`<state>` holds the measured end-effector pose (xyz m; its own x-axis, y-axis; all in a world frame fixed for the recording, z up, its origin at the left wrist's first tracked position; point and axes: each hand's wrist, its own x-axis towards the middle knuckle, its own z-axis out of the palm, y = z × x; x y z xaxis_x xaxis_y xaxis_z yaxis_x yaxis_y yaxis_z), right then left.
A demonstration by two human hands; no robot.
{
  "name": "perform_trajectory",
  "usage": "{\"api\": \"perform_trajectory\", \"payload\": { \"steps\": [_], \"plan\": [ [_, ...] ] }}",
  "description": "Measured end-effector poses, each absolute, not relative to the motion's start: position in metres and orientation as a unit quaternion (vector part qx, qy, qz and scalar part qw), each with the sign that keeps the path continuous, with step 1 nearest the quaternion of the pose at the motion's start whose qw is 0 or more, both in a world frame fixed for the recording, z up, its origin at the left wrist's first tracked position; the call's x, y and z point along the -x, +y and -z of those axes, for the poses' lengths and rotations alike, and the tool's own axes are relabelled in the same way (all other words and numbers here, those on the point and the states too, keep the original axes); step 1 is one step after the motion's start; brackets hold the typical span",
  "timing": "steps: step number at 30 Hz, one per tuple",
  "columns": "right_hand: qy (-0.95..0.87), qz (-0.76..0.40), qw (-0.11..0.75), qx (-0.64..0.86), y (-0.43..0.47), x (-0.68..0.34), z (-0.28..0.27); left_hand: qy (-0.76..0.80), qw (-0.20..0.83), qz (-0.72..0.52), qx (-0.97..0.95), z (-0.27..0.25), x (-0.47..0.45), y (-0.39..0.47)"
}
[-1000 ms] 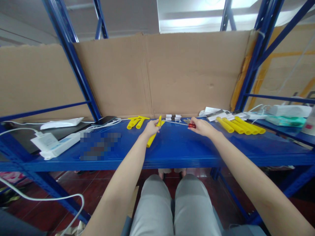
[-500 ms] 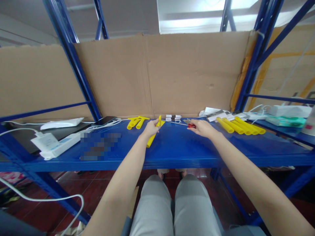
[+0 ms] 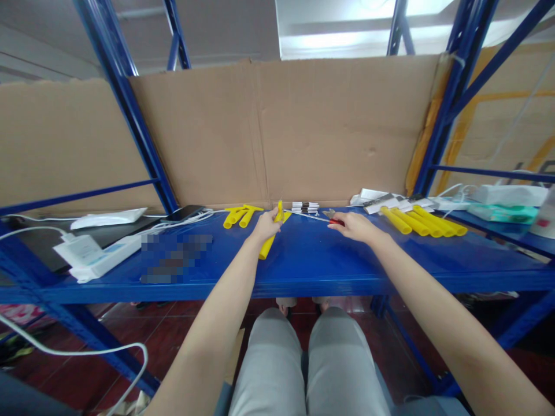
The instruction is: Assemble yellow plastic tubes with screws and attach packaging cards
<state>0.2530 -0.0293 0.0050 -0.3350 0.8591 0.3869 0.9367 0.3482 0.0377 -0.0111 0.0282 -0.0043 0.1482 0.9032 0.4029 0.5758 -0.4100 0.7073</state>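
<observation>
My left hand (image 3: pixel 266 226) is closed around a yellow T-shaped handle (image 3: pixel 267 247), whose round grip points down toward the shelf's front edge. In my right hand (image 3: pixel 356 226) is a screwdriver (image 3: pixel 333 222) with a red handle. Its thin metal shaft points left, and the tip reaches the head of the T-shaped handle; my fingers hide the exact contact. Just beyond the shaft lies a stack of small white-and-black pieces (image 3: pixel 305 207). Several more yellow T-shaped handles (image 3: pixel 247 216) rest left of my left hand.
Yellow handles with pale, flat heads (image 3: pixel 403 221) lie in a row at right. A white power strip (image 3: pixel 106 257) with cables and a dark phone (image 3: pixel 186 213) occupy the left. Cardboard (image 3: pixel 329 133) stands behind the blue shelf (image 3: pixel 321 260), between blue posts.
My right hand and the screwdriver have shifted slightly left. The head of the held yellow handle has turned a little; my left hand stays nearly in place.
</observation>
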Motion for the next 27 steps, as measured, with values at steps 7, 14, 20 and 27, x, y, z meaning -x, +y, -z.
{"api": "perform_trajectory", "payload": {
  "steps": [7, 14, 20, 27],
  "plan": [
    [-0.799, 0.151, 0.161, 0.56, -0.0298, -0.2536, -0.0051, 0.508, 0.194, -0.397, -0.739, 0.0098, 0.0103, 0.033],
    [-0.806, 0.195, 0.175, 0.53, -0.028, -0.2608, -0.0043, 0.506, 0.212, -0.384, -0.742, 0.0126, 0.0136, 0.0362],
    [-0.799, 0.177, 0.157, 0.553, -0.0313, -0.2549, -0.0047, 0.506, 0.206, -0.39, -0.742, 0.0115, 0.0143, 0.0365],
    [-0.799, 0.134, 0.196, 0.552, -0.0242, -0.2575, -0.0008, 0.504, 0.234, -0.413, -0.721, 0.0083, 0.0127, 0.0358]
  ]
}}
